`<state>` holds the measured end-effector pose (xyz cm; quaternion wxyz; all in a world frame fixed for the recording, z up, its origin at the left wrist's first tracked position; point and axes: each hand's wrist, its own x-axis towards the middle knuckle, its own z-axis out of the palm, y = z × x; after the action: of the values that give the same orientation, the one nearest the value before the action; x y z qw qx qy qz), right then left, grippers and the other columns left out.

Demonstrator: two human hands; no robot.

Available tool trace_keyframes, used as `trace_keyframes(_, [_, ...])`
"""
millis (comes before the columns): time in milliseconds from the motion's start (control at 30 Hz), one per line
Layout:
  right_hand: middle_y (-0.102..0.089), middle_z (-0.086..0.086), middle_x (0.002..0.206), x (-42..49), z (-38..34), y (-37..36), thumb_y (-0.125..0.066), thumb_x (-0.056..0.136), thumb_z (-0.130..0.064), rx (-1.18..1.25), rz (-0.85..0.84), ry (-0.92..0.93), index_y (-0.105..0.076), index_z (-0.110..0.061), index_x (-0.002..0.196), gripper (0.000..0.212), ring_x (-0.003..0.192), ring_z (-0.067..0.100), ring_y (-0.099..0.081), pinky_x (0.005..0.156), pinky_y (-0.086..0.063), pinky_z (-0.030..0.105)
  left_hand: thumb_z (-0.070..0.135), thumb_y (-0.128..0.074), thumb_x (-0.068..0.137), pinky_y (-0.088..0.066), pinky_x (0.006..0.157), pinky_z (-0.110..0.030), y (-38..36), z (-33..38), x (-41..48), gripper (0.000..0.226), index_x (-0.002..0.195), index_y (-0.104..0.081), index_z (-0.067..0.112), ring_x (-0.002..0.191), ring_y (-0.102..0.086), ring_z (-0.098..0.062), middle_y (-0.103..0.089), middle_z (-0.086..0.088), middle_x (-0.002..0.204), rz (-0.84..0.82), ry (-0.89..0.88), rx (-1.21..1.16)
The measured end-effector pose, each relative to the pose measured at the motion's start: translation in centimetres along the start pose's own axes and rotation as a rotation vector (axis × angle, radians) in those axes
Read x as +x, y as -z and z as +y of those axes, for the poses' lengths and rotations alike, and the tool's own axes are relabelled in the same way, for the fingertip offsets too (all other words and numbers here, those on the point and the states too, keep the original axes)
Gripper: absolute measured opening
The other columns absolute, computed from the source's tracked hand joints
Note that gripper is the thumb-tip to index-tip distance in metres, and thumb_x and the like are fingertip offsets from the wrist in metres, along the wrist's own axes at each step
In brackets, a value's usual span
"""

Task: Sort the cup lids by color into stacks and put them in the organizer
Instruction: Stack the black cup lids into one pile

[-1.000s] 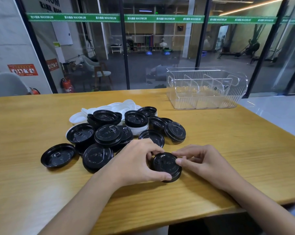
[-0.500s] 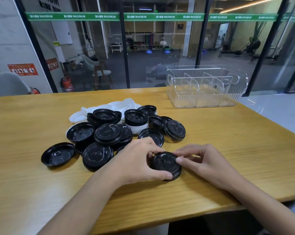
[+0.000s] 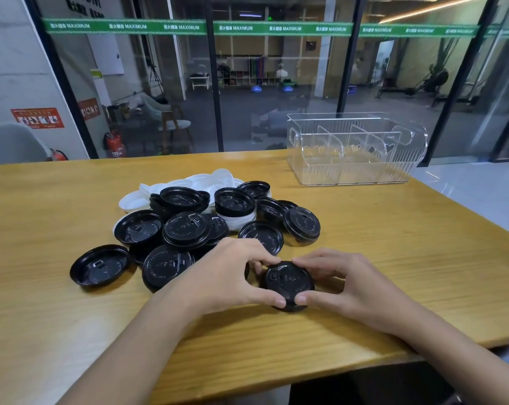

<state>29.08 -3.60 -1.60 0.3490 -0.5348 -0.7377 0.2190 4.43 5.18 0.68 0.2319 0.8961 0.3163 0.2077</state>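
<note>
Pinch grip: left hand (image 3: 218, 276) and right hand (image 3: 352, 285) curled round black lid stack (image 3: 288, 283) at its rim, probably squaring it. Rests just before mixed lid pile (image 3: 189, 226), clear organizer (image 3: 349, 168) well beyond that pile.

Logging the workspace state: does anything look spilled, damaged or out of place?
Nothing damaged or spilled. The pile is unsorted: black lids lie over white lids, several upside down, like the leftmost lid. Left hand and right hand grip the nearest lid.

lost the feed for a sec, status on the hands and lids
Left hand, right hand both grip black lid stack. Mixed pile unsorted behind it. Organizer empty, path clear.
</note>
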Motion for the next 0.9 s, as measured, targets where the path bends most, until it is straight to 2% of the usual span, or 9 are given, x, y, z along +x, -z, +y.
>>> trace_keyframes(67, [-0.070, -0.022, 0.124, -0.1, 0.0, -0.1, -0.084, 0.082, -0.050, -0.015, 0.003, 0.005, -0.073, -0.026, 0.133, 0.058, 0.117, -0.001, -0.068, 0.100, -0.055, 0.023, 0.058, -0.093, 0.068, -0.051, 0.087, -0.025, 0.1, 0.1, -0.1, 0.060, 0.122, -0.077, 0.037, 0.096, -0.065, -0.003, -0.070, 0.016, 0.103, -0.009, -0.019, 0.013])
trace_keyframes(133, [-0.069, -0.023, 0.127, -0.2, 0.0, -0.2, -0.084, 0.084, -0.050, -0.047, 0.015, 0.020, -0.069, -0.025, 0.137, 0.061, 0.118, -0.002, -0.066, 0.101, -0.054, 0.023, 0.059, -0.092, 0.068, -0.051, 0.084, -0.021, 0.3, 0.3, -0.2, 0.059, 0.120, -0.078, 0.036, 0.095, -0.067, -0.003, -0.072, 0.016, 0.101, 0.015, -0.037, 0.023])
trace_keyframes(233, [-0.064, -0.022, 0.134, 0.0, 0.0, -0.3, -0.085, 0.081, -0.057, -0.104, 0.026, 0.043, -0.064, -0.026, 0.143, 0.073, 0.123, -0.005, -0.061, 0.104, -0.050, 0.019, 0.051, -0.088, 0.079, -0.049, 0.079, -0.015, 0.6, -0.1, 0.0, 0.040, 0.112, -0.081, 0.030, 0.093, -0.070, -0.005, -0.074, 0.017, 0.098, 0.191, -0.045, -0.053])
trace_keyframes(300, [-0.060, -0.026, 0.139, 0.3, -0.1, -0.3, -0.084, 0.076, -0.067, -0.176, -0.002, 0.067, -0.062, -0.028, 0.145, 0.082, 0.130, -0.009, -0.055, 0.109, -0.042, 0.014, 0.039, -0.083, 0.089, -0.051, 0.083, -0.019, 0.7, -1.0, 0.4, 0.025, 0.111, -0.081, 0.028, 0.094, -0.068, -0.005, -0.073, 0.018, 0.098, 0.307, -0.077, 0.030])
trace_keyframes(367, [-0.059, -0.028, 0.139, 0.5, -0.2, -0.3, -0.083, 0.074, -0.071, -0.220, -0.033, 0.070, -0.062, -0.031, 0.144, 0.084, 0.132, -0.013, -0.050, 0.111, -0.036, 0.011, 0.035, -0.078, 0.093, -0.054, 0.092, -0.028, 0.5, -1.8, 0.9, 0.025, 0.117, -0.078, 0.029, 0.101, -0.065, -0.001, -0.072, 0.021, 0.105, 0.276, -0.083, 0.165])
trace_keyframes(467, [-0.061, -0.027, 0.134, 0.7, 0.1, 0.0, -0.085, 0.076, -0.064, -0.217, -0.010, 0.054, -0.063, -0.031, 0.141, 0.077, 0.127, -0.012, -0.054, 0.108, -0.039, 0.010, 0.037, -0.076, 0.095, -0.052, 0.101, -0.032, 0.1, -2.0, 1.7, 0.028, 0.123, -0.077, 0.031, 0.110, -0.065, -0.003, -0.075, 0.018, 0.117, 0.142, -0.071, 0.260])
trace_keyframes(667, [-0.061, -0.026, 0.133, 0.5, 0.6, -0.5, -0.081, 0.078, -0.066, -0.209, 0.017, 0.038, -0.063, -0.031, 0.140, 0.073, 0.126, -0.007, -0.056, 0.106, -0.041, 0.012, 0.025, -0.073, 0.096, -0.056, 0.092, -0.035, -0.2, -1.6, 2.2, 0.028, 0.121, -0.077, 0.036, 0.103, -0.069, -0.008, -0.078, 0.016, 0.108, 0.159, -0.048, 0.325])
trace_keyframes(800, [-0.061, -0.027, 0.133, 0.6, 0.7, -0.5, -0.080, 0.077, -0.067, -0.200, 0.023, 0.042, -0.063, -0.030, 0.140, 0.075, 0.128, -0.006, -0.056, 0.107, -0.043, 0.015, 0.011, -0.079, 0.088, -0.058, 0.084, -0.037, -0.5, -2.2, 2.0, 0.032, 0.115, -0.081, 0.029, 0.089, -0.069, -0.012, -0.075, 0.011, 0.094, 0.228, -0.054, 0.247])
trace_keyframes(900, [-0.061, -0.027, 0.133, 0.6, 0.6, -0.5, -0.081, 0.077, -0.066, -0.201, 0.020, 0.042, -0.063, -0.030, 0.140, 0.075, 0.127, -0.006, -0.056, 0.107, -0.044, 0.016, 0.014, -0.084, 0.086, -0.057, 0.086, -0.035, -0.4, -2.4, 2.0, 0.029, 0.113, -0.081, 0.026, 0.087, -0.066, -0.008, -0.070, 0.014, 0.091, 0.240, -0.023, 0.212])
